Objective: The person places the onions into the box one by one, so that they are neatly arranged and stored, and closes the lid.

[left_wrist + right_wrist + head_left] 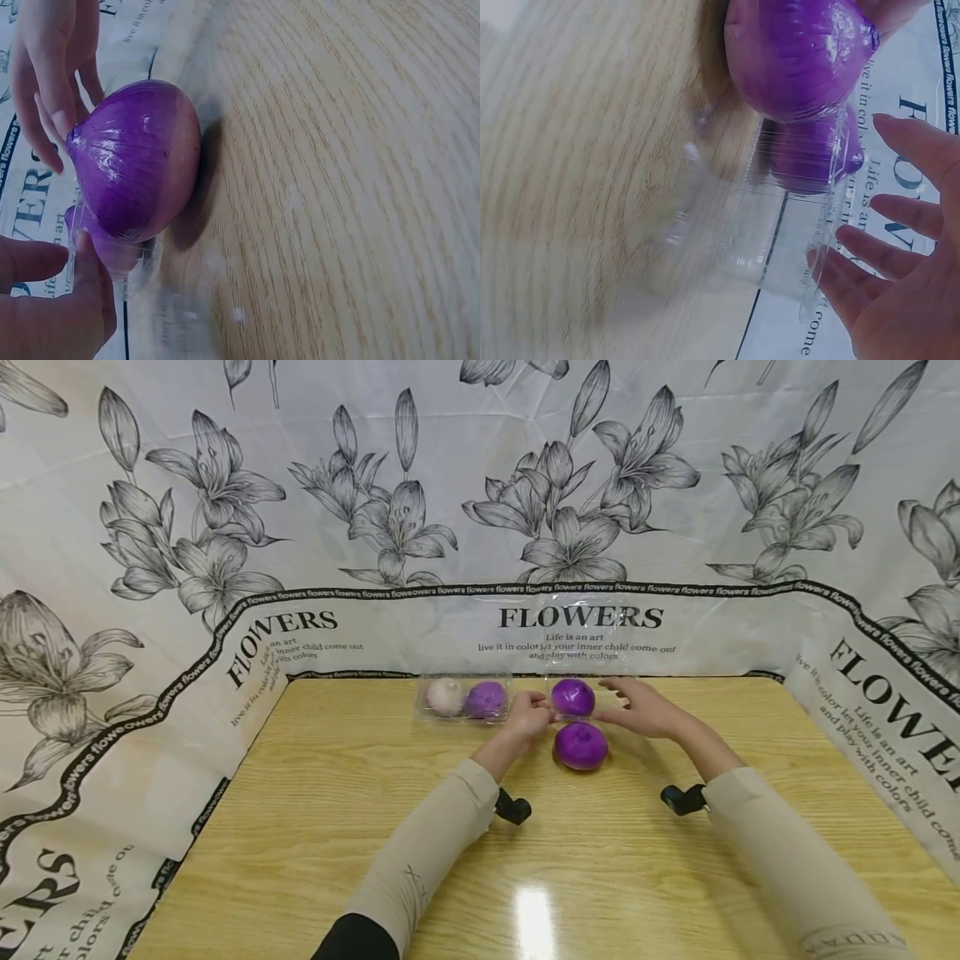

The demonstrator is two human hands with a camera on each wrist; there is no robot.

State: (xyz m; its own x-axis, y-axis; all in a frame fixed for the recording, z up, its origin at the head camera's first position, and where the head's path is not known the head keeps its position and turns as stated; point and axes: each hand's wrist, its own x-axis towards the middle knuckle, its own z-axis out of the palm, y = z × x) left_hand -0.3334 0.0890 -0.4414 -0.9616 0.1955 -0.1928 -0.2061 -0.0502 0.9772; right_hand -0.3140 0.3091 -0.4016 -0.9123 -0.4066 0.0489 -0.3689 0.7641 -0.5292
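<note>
A clear plastic box with its lid raised stands at the back of the table, a purple onion inside it. My left hand pinches the box's rim between thumb and fingers, plainly so in the left wrist view. On the box's other side is my right hand, fingers spread, its fingertips at the clear edge; whether they touch it I cannot tell. A larger purple onion sits on the wood just in front of the box, with neither hand holding it.
Left of my hands, another clear box holds a white onion and a purple onion. A flower-printed cloth rises behind the wooden table. Black wrist mounts hang below both forearms.
</note>
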